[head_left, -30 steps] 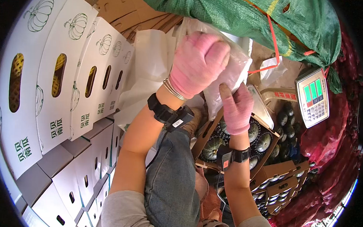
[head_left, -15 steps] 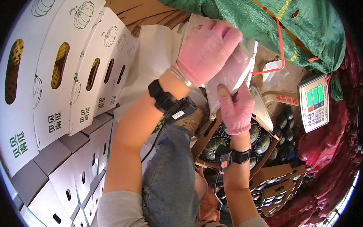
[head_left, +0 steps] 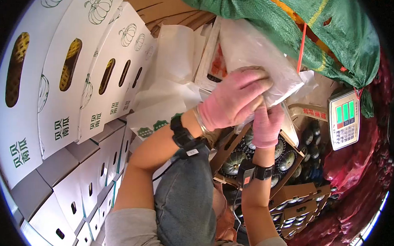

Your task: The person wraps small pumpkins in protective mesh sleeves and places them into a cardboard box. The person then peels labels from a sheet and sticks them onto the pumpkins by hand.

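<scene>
A stack of clear plastic film (head_left: pixel 260 51) lies slanting beyond my hands, over a white-rimmed container. My left hand (head_left: pixel 236 96), in a pink glove, is at the film's near edge, its fingers bent together toward my other hand. My right hand (head_left: pixel 267 123), gloved in pink too, is pinched at the film's lower corner, fingertips touching the left ones. What exactly lies between the fingertips is too small to tell. Just below my right hand sits an open cardboard box (head_left: pixel 224 161) of dark green pumpkins (head_left: pixel 287 161) in black netting.
White pumpkin-print cartons (head_left: pixel 60 114) stand stacked at the left. White paper sheets (head_left: pixel 175 53) lie beside them. A green mesh sack (head_left: pixel 338 41) is at the top right, above a scale (head_left: pixel 344 119). More pumpkin boxes (head_left: pixel 296 204) and red mesh sacks (head_left: pixel 347 163) fill the lower right.
My left hand has come down off the top of the film to meet my right hand. The film now lies flatter and farther up, and the container under it shows more.
</scene>
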The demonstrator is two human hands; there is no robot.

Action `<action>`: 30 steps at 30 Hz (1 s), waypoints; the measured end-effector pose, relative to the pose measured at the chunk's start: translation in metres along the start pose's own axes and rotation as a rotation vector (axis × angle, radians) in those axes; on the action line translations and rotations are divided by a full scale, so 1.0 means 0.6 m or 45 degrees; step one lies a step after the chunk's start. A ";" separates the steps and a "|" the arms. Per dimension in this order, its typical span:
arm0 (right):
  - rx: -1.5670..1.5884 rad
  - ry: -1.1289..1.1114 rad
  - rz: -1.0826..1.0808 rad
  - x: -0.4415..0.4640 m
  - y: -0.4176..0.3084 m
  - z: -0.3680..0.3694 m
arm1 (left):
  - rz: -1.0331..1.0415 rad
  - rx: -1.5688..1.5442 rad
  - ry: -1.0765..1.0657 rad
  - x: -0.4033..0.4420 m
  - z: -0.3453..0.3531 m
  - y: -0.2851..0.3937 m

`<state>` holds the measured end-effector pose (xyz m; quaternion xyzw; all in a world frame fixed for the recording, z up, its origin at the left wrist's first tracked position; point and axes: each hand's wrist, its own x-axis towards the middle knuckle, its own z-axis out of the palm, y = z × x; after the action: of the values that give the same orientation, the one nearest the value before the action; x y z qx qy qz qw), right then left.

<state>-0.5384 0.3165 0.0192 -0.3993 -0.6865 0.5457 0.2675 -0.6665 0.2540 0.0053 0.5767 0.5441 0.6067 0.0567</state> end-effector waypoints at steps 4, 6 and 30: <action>-0.164 -0.058 -0.223 -0.008 0.002 0.009 | -0.088 0.204 0.126 0.018 0.014 -0.031; -0.248 -0.062 -0.300 -0.014 0.003 0.019 | -0.167 0.233 0.080 0.030 0.007 -0.063; -0.491 -0.188 -0.355 -0.045 0.020 0.043 | -0.332 0.212 0.162 0.005 -0.025 -0.075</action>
<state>-0.5417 0.2810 0.0029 -0.3034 -0.8440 0.3902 0.2083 -0.7041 0.2649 -0.0215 0.4643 0.6653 0.5822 0.0526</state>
